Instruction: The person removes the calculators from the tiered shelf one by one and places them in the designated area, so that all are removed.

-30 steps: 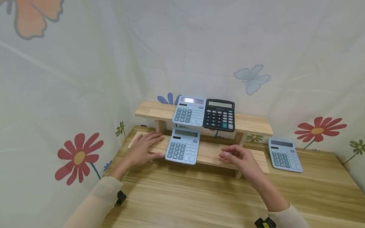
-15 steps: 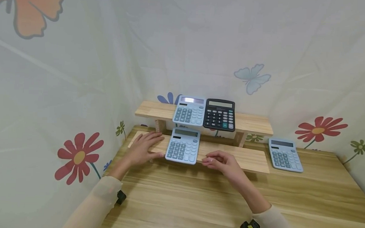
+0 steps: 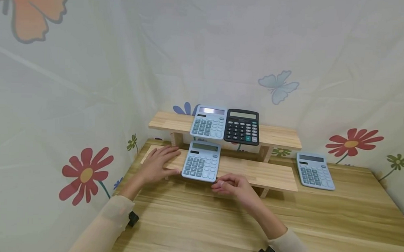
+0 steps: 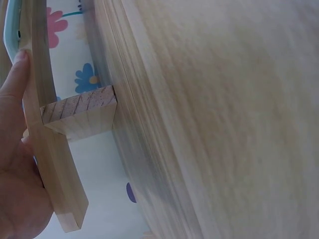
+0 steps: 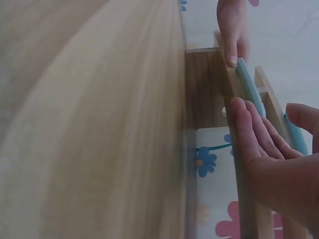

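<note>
A light-blue calculator (image 3: pixel 201 162) lies on the lower board (image 3: pixel 257 173) of a two-tier wooden rack, its front edge slightly over the board's front. My left hand (image 3: pixel 155 167) rests on that board to the calculator's left, fingers spread, thumb tip at its left edge; the left wrist view shows this thumb (image 4: pixel 17 82) against the calculator. At the calculator's lower right corner is my right hand (image 3: pixel 238 190), its fingers lightly bent. From the right wrist, the right hand (image 5: pixel 274 169) has fairly straight fingers at the board's front edge, close to the calculator (image 5: pixel 249 87); actual contact is unclear.
On the upper board (image 3: pixel 281 137) another light-blue calculator (image 3: pixel 208 122) and a black calculator (image 3: pixel 242 126) lie side by side. A further light-blue calculator (image 3: pixel 315 171) lies on the wooden table (image 3: pixel 185 222) right of the rack. A patterned curtain (image 3: pixel 204 55) hangs behind.
My right hand has moved left and toward me along the lower board, from its right part to the calculator's lower right corner. The left hand and the calculators look unmoved.
</note>
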Demonstrator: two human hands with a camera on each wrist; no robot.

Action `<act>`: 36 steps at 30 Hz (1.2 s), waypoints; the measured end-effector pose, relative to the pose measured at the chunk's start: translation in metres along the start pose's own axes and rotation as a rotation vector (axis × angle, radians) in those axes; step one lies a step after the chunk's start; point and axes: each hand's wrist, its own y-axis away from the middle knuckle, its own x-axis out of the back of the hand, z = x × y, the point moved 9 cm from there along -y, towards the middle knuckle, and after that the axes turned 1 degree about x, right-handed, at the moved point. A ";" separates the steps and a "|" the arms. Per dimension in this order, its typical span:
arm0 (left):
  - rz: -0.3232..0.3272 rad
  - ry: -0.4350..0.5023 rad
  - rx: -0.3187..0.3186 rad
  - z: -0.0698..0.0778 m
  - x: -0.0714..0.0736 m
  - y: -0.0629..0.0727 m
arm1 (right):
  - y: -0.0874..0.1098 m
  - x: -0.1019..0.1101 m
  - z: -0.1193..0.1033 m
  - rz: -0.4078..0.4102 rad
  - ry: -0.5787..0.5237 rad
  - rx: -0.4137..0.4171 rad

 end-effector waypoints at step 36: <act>0.010 0.016 -0.013 -0.001 0.000 0.002 | -0.009 -0.013 0.014 0.077 0.037 -0.115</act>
